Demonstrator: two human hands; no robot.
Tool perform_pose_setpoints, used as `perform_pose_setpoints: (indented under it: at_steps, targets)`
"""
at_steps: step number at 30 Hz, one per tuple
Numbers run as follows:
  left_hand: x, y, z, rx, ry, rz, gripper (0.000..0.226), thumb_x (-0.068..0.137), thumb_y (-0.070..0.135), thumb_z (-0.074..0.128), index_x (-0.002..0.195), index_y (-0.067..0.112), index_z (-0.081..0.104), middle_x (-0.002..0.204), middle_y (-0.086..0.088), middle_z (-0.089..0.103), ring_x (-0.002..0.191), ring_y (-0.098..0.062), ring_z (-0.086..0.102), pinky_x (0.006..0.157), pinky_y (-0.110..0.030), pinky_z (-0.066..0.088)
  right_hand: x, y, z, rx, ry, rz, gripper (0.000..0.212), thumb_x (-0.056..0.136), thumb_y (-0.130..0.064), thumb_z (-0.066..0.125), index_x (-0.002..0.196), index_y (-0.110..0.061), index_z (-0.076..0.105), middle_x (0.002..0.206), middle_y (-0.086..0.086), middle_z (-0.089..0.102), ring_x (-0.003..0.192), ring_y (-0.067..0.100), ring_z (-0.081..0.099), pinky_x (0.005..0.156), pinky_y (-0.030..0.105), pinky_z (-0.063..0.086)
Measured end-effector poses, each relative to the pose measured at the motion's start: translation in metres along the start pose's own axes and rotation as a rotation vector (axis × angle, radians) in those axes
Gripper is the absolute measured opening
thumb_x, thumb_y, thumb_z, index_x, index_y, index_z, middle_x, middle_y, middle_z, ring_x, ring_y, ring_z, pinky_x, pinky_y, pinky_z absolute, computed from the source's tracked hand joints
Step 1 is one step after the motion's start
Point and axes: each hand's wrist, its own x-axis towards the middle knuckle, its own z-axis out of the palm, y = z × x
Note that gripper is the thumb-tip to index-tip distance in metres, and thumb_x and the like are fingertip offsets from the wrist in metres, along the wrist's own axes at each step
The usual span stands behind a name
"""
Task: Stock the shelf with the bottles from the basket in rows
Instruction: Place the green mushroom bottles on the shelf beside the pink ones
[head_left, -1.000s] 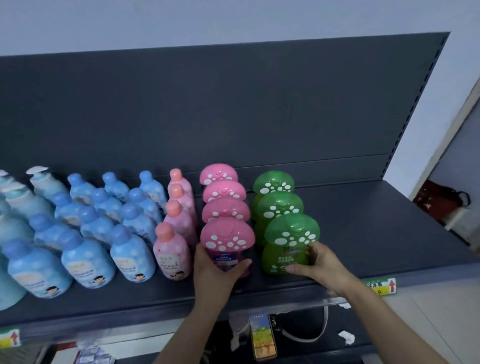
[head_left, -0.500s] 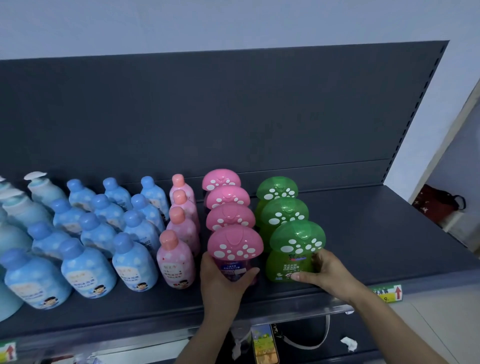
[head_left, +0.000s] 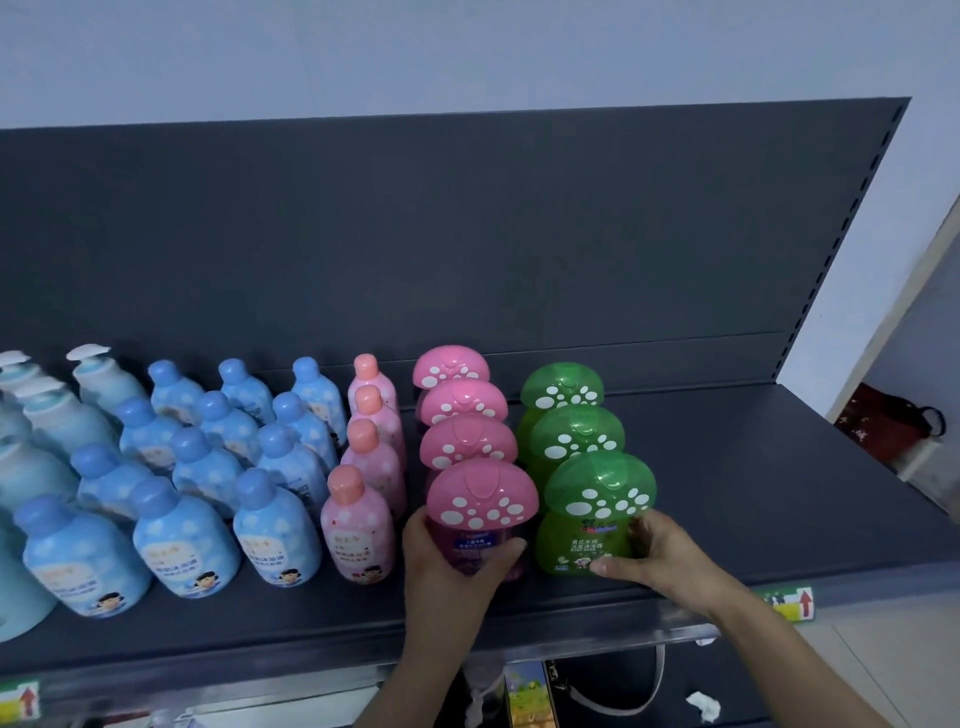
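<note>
Left hand (head_left: 447, 571) round pink bottle (head_left: 480, 499), right hand (head_left: 660, 556) round green bottle (head_left: 597, 493)

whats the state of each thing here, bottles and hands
front pink mushroom bottle, upright at the shelf front, cap on, gripped by left hand
front green mushroom bottle, upright, cap on, held by right hand
left hand, curled round the pink bottle's body
right hand, fingers and thumb round the green bottle's lower body
blue bottles, upright in rows, capped
slim pink bottles, upright, one row of four, capped
</note>
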Motion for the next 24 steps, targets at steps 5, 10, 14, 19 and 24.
perform_pose_setpoints:
  at_steps: [5,10,14,19,24]
  targets:
    - [0.025,-0.012,-0.032,-0.285,-0.116,-0.125,0.099,0.045,0.035,0.06,0.137,0.008,0.038,0.141,-0.006,0.043,0.131,-0.018,0.042,0.093,-0.014,0.044,0.003,-0.006,-0.034,0.064,0.004,-0.005,0.042,0.067,0.017,0.059,0.094,-0.015,0.061,0.094,0.01,0.059,0.092,0.012,0.059,0.076,0.014,0.048]
    - [0.062,-0.009,-0.02,-0.313,-0.146,-0.313,0.045,0.082,0.024,0.048,0.126,0.027,0.056,0.125,-0.006,0.062,0.113,-0.026,0.059,0.094,-0.046,0.05,0.029,-0.025,-0.024,0.051,0.094,-0.022,0.049,0.06,-0.013,0.074,0.107,-0.013,0.059,0.105,0.01,0.067,0.096,0.018,0.063,0.079,0.024,0.051]
    - [0.062,0.013,-0.014,-0.384,-0.109,-0.393,0.03,0.096,0.013,0.04,0.12,0.02,0.058,0.108,-0.006,0.069,0.097,-0.022,0.065,0.07,-0.03,0.051,0.041,-0.032,-0.012,0.004,0.025,0.026,0.049,0.056,-0.028,0.075,0.102,-0.015,0.063,0.093,-0.001,0.073,0.091,0.013,0.067,0.076,0.026,0.053]
    - [0.063,0.021,-0.011,-0.293,-0.128,-0.386,0.023,0.097,0.013,0.044,0.116,0.019,0.056,0.1,-0.002,0.068,0.087,-0.016,0.064,0.063,-0.024,0.048,0.05,-0.034,-0.005,0.006,0.067,0.072,0.024,0.089,0.009,0.05,0.072,-0.007,0.057,0.054,-0.007,0.066,0.053,-0.001,0.061,0.052,0.015,0.05]
    - [0.067,0.024,-0.012,-0.278,-0.134,-0.44,0.019,0.094,0.012,0.05,0.11,0.02,0.057,0.1,-0.005,0.068,0.091,-0.021,0.064,0.069,-0.031,0.05,0.053,-0.029,-0.006,-0.048,0.072,0.08,0.034,0.089,0.014,0.044,0.068,-0.009,0.055,0.05,-0.01,0.064,0.049,-0.004,0.058,0.049,0.013,0.048]
